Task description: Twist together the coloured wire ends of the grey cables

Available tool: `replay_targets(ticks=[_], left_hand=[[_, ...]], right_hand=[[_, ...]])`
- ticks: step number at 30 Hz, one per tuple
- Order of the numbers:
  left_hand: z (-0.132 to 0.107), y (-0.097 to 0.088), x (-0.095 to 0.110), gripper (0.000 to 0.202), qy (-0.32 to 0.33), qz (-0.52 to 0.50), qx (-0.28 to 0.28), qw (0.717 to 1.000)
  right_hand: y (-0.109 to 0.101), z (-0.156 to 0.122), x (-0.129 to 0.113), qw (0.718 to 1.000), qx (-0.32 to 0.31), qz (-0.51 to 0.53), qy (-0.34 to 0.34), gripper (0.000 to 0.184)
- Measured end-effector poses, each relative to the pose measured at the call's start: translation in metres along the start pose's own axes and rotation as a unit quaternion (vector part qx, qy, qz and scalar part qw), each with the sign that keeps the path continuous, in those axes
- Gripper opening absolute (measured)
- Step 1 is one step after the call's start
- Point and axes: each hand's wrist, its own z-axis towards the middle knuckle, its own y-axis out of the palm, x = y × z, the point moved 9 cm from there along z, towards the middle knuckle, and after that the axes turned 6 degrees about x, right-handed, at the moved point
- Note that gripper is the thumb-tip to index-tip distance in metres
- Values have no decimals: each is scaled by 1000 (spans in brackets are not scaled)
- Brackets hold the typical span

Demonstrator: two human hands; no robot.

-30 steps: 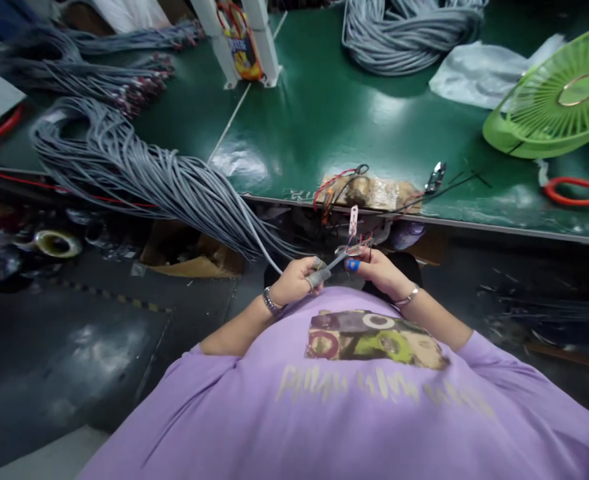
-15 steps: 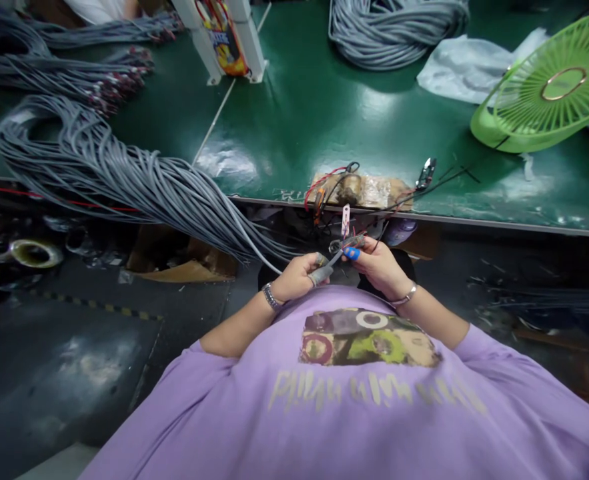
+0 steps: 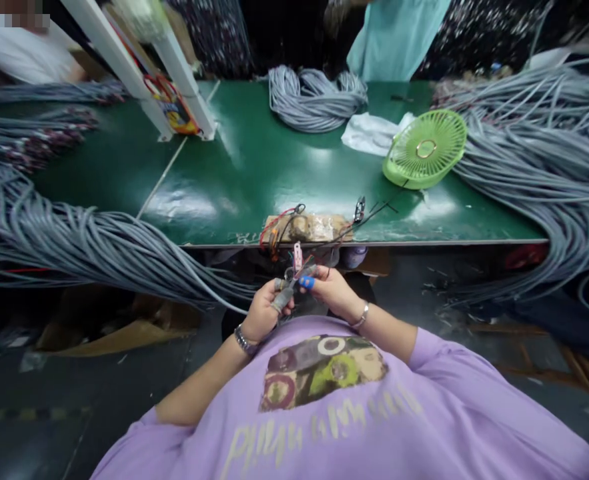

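My left hand [image 3: 263, 312], with grey wraps on its fingers, is closed on a grey cable [image 3: 231, 307] close to its end. Thin coloured wires fan out from that end. My right hand [image 3: 335, 293], its thumb wrapped in blue, pinches at these wires, close beside the left fingertips. Just beyond the fingers a small pinkish-white strip [image 3: 297, 256] stands up at the table edge. Past it lies a wooden block [image 3: 319, 228] covered with clear tape, with red and black leads around it. Exactly which wires the right fingers grip is too small to make out.
Thick bundles of grey cable [image 3: 104, 250] hang over the green table [image 3: 254, 180] at left, and more cable [image 3: 529, 160] lies at right. A green fan [image 3: 425, 148], a white cloth [image 3: 369, 133] and a cable coil [image 3: 317, 100] sit farther back. Another person's white sleeve [image 3: 29, 53] shows at upper left.
The camera view has lifted and turned right, bringing the right-hand cable pile into sight. Both hands keep hold at the cable end, with little change in their grip.
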Motion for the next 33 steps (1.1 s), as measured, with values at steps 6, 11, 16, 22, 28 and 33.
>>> replay_targets(ticks=[6, 11, 16, 22, 28, 33], left_hand=[[1, -2, -3, 55, 3, 3, 9, 1000], [5, -6, 2, 51, 32, -9, 26, 999], [5, -15, 9, 44, 54, -38, 69, 995], [1, -36, 24, 43, 114, -77, 131, 982], [-8, -20, 32, 35, 209, 73, 19, 975], [-23, -9, 41, 23, 323, 189, 2, 927]], right_hand=[[4, -4, -23, 978, -8, -116, -174, 33], [33, -38, -52, 762, -31, -438, -476, 17], [47, -58, -50, 648, -60, -515, -558, 14], [29, -59, -14, 679, -206, -542, -450, 17], [-42, -18, -37, 923, 43, -291, -250, 22], [-43, 0, -29, 992, 70, -68, -82, 41]])
